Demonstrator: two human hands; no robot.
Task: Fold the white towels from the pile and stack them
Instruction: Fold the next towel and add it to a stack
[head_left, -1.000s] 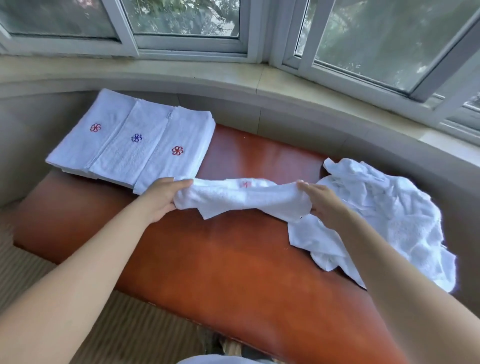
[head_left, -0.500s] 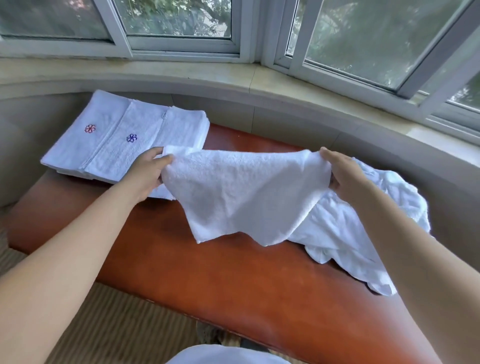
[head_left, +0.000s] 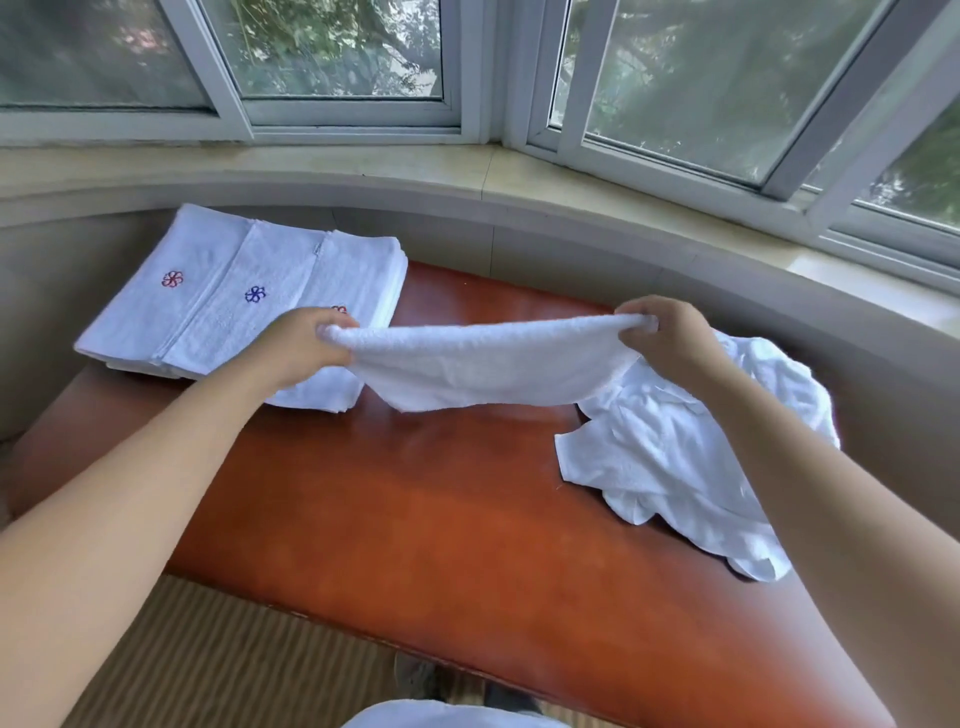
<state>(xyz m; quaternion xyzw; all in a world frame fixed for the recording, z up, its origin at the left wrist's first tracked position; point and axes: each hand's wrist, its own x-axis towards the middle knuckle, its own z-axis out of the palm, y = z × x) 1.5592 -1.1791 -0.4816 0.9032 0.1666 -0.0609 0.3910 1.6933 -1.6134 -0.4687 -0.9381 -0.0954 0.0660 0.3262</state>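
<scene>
**White towel stretched between two hands above a red-brown table**

We look down on a curved red-brown table (head_left: 415, 519) tucked into a bay window, its near edge arcing from 8 o'clock to 5 o'clock and a broad bare stretch of its top lying open at centre. At 3 o'clock a rumpled pile of white towels (head_left: 675, 457) spreads toward the table's right side, one corner trailing toward its near edge. At 10 o'clock sit the folded towels (head_left: 218, 301), laid overlapping in a row, embroidered flowers in red and blue showing; their left side hangs past the table's far-left edge. Above the centre we hold one white towel (head_left: 488, 364) taut and clear of the tabletop, its lower edge sagging in a shallow curve. Our left hand (head_left: 296, 345) grips the towel's left end with curled fingers, over the nearest folded towel. Our right hand (head_left: 670, 332) pinches the right end, bunched at the fingertips, just above the pile.
</scene>
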